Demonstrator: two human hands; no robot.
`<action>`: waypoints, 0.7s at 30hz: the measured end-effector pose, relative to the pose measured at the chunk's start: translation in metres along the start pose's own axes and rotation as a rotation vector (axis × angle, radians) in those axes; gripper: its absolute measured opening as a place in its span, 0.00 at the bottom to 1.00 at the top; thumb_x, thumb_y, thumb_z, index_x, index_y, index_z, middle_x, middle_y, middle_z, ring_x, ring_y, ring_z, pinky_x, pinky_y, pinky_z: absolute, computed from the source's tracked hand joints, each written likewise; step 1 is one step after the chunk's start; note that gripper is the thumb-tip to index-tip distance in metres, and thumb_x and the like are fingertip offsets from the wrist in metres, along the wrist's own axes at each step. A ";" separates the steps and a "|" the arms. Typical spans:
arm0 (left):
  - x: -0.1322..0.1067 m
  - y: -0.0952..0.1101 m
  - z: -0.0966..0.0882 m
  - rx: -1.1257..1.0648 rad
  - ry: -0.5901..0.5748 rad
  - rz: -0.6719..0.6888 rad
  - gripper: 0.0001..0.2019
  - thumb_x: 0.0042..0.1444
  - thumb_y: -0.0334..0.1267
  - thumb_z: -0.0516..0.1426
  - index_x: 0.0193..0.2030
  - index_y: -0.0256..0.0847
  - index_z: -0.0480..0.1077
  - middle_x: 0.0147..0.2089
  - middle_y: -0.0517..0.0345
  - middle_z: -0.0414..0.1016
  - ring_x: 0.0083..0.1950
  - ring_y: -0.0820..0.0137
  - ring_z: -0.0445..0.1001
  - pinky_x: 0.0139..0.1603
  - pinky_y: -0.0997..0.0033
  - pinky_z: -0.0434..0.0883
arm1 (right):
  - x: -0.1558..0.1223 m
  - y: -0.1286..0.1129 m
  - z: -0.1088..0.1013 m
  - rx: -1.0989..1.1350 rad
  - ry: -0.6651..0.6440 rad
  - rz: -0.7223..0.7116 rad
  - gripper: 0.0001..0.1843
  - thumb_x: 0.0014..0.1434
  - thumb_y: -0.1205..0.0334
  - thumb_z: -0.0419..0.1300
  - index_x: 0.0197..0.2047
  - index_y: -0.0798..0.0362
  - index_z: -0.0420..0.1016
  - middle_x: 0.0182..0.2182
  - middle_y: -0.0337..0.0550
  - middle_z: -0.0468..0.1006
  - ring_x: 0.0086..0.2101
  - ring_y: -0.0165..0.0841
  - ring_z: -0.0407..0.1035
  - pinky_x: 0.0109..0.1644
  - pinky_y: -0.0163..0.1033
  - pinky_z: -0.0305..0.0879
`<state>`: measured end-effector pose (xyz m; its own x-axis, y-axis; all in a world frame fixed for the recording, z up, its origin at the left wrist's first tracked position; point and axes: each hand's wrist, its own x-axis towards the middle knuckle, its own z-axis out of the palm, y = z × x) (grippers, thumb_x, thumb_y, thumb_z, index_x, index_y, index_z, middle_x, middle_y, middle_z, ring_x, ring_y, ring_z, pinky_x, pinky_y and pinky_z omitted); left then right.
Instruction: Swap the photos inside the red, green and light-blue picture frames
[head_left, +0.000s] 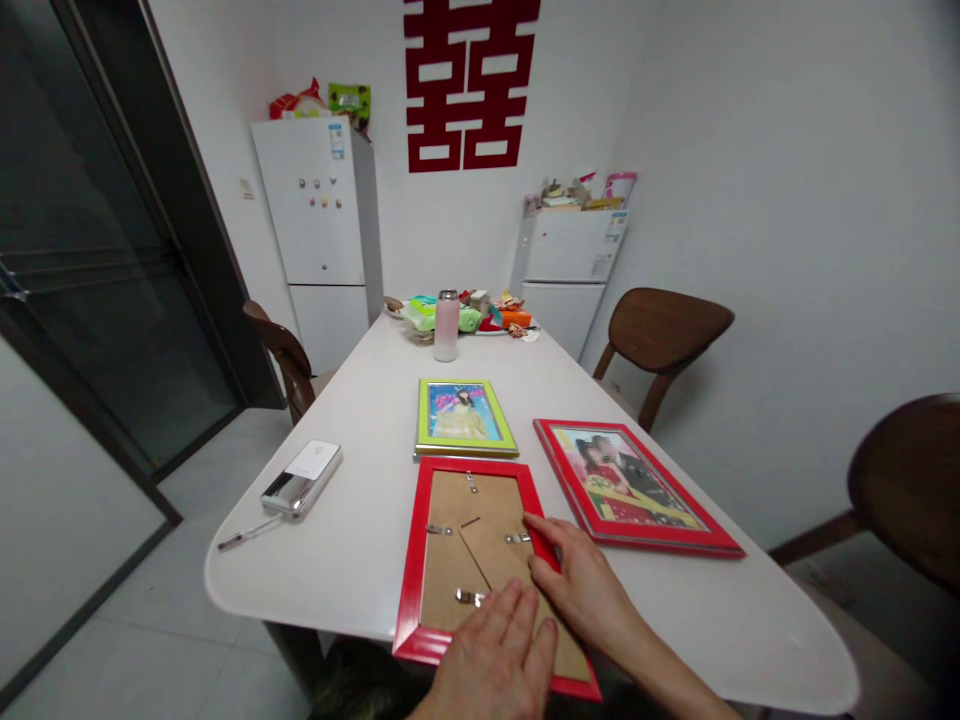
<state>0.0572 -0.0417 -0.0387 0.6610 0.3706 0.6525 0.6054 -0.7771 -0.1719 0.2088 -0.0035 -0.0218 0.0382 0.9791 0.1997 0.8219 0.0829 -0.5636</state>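
Note:
A red picture frame [411,560] lies face down at the near edge of the white table [360,400], its brown backing board and small metal clips showing. My left hand [495,660] rests flat on the lower part of the backing, fingers stretched out. My right hand [581,585] lies on the frame's right side, fingers extended toward a clip at the right edge. Neither hand holds anything.
A green frame [465,415] with a photo lies beyond it, a second red frame [630,485] to the right. A silver power bank [301,478] with a cable sits left. A pink bottle [446,325] and clutter stand at the far end. Wooden chairs [660,330] flank the table.

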 end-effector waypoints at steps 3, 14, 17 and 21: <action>-0.001 0.000 0.001 -0.009 0.010 -0.003 0.12 0.55 0.36 0.47 0.42 0.37 0.66 0.44 0.56 0.73 0.47 0.67 0.69 0.44 0.71 0.68 | 0.003 0.000 -0.001 -0.090 -0.008 -0.022 0.22 0.45 0.68 0.49 0.46 0.59 0.68 0.47 0.53 0.64 0.47 0.37 0.59 0.53 0.43 0.53; -0.002 0.000 0.004 -0.051 -0.091 0.013 0.14 0.54 0.38 0.49 0.46 0.36 0.64 0.47 0.51 0.71 0.50 0.65 0.66 0.46 0.70 0.67 | 0.024 -0.001 0.005 -0.182 0.037 -0.070 0.13 0.49 0.68 0.50 0.35 0.57 0.74 0.41 0.52 0.66 0.42 0.36 0.62 0.48 0.39 0.57; 0.001 -0.003 -0.004 -0.141 -0.192 -0.006 0.17 0.52 0.41 0.52 0.47 0.35 0.62 0.49 0.49 0.68 0.51 0.63 0.65 0.47 0.68 0.67 | 0.024 0.001 0.006 -0.175 0.045 -0.091 0.14 0.50 0.67 0.50 0.36 0.59 0.73 0.41 0.53 0.66 0.41 0.37 0.63 0.47 0.40 0.58; -0.006 -0.021 -0.028 -0.316 -0.386 -0.056 0.25 0.46 0.45 0.56 0.50 0.34 0.59 0.53 0.44 0.63 0.54 0.60 0.61 0.50 0.61 0.64 | 0.015 -0.002 0.000 -0.162 0.093 -0.164 0.16 0.51 0.66 0.50 0.42 0.58 0.70 0.44 0.54 0.65 0.44 0.39 0.60 0.49 0.44 0.56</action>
<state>0.0281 -0.0420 -0.0181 0.7833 0.5308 0.3236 0.5202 -0.8446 0.1264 0.2078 0.0113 -0.0176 -0.0571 0.9331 0.3552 0.9015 0.2010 -0.3832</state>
